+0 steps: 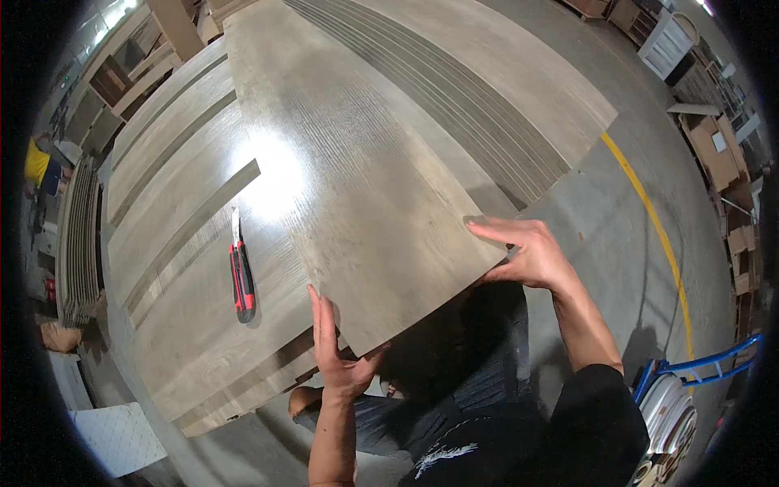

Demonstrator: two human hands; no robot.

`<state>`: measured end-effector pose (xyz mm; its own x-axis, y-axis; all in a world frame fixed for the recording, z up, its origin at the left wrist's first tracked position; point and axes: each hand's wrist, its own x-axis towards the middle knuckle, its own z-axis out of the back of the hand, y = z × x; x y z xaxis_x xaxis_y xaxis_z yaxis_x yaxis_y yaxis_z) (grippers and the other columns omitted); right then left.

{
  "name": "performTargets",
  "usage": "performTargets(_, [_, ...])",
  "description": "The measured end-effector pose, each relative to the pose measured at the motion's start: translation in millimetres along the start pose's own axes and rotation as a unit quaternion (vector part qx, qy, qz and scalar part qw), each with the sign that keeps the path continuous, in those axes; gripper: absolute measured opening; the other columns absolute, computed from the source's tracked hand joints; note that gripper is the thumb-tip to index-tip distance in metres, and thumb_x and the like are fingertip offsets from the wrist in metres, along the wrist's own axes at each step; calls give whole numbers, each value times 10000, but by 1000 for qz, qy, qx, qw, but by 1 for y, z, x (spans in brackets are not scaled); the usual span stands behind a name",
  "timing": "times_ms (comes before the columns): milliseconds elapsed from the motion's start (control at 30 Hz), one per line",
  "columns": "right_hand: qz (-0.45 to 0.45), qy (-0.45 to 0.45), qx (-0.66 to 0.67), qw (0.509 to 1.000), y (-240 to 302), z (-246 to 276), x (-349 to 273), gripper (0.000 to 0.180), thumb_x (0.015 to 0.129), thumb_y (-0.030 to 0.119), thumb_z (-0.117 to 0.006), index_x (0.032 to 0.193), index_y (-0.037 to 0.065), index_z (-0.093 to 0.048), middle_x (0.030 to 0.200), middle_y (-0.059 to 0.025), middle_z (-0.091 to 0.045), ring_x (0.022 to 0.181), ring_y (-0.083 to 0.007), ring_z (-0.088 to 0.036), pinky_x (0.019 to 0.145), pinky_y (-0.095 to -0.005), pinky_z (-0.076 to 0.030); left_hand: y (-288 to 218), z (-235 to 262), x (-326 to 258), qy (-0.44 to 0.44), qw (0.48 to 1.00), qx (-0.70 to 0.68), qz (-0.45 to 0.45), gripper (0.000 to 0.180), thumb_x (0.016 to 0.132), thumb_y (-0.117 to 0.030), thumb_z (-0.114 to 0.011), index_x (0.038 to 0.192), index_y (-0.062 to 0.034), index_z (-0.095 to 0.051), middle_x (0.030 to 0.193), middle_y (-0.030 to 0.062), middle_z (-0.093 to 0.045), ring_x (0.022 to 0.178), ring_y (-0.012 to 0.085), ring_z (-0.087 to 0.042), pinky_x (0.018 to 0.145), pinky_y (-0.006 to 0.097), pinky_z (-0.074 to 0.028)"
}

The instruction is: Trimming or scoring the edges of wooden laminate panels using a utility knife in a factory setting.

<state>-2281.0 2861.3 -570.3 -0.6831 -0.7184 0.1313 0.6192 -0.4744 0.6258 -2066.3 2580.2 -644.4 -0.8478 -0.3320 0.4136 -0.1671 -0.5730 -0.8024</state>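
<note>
The panel (381, 219) lies lengthwise over the boards (195, 341), its near end jutting toward the person's body and its far end running to the top of the view. Both hands bear on the near corners. The left hand (345, 365) is partly open, its fingers straight along the left edge and its thumb at the near edge. The right hand (531, 252) spans its corner, forefinger along the right edge, thumb lower down; contact beneath is hidden.

Risk: with so little finger over the top face, the panel could slip or tip if one side is lifted first. A swing leftward could sweep the knife (241, 280), which lies loose on the boards; whether its blade is out cannot be judged. Dragging could scuff the face below.

Edges: the stack (454, 89) sits close along the right side, limiting travel there. Beyond it, open floor (604, 235) reaches the yellow line (653, 211). The blue cart (722, 365) stands well apart, lower right.
</note>
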Motion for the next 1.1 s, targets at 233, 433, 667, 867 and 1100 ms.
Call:
performTargets(233, [-20, 31, -73, 997, -4, -2, -6, 861, 612, 182, -928, 1411, 277, -619, 1394, -111, -643, 1246, -272, -629, 1058, -423, -426, -7, -6, -4, -18, 996, -78, 46, 1221, 705, -258, -945, 1594, 67, -173, 1590, 289, -348, 1430, 380, -437, 1156, 418, -376])
performTargets(433, [75, -54, -15, 996, -26, -17, -10, 937, 568, 150, -900, 1447, 176, -575, 1363, -121, -658, 1229, -276, -629, 1030, -420, -399, -3, -11, -11, -19, 993, -75, 86, 1204, 722, -191, -932, 1594, 83, -149, 1501, 226, -484, 1310, 310, -551, 1082, 373, -445])
performTargets(667, [66, -86, -23, 994, -32, -21, -17, 878, 607, 159, -866, 1437, 129, -584, 1282, -105, -704, 968, -206, -700, 941, -370, -440, -24, -21, -7, -81, 985, -91, 125, 1018, 811, -174, -879, 1567, 94, -252, 1419, 175, -573, 1223, 242, -606, 1046, 341, -476])
performTargets(867, [81, -131, -44, 987, -25, -23, -12, 840, 619, 156, -866, 1417, 126, -606, 1190, -88, -737, 827, -188, -712, 914, -374, -463, -14, -25, -10, -129, 980, -96, 120, 989, 785, -91, -889, 1555, 93, -296, 1415, 152, -576, 1228, 235, -600, 1056, 344, -471])
performTargets(1100, [27, -216, 3, 976, -3, -46, -27, 784, 653, 142, -851, 1391, 44, -605, 1291, -152, -685, 1173, -256, -661, 1082, -455, -427, -23, -26, -17, -140, 961, -183, 154, 965, 864, -307, -833, 1561, 86, -293, 1576, 183, -409, 1407, 254, -456, 1153, 369, -367])
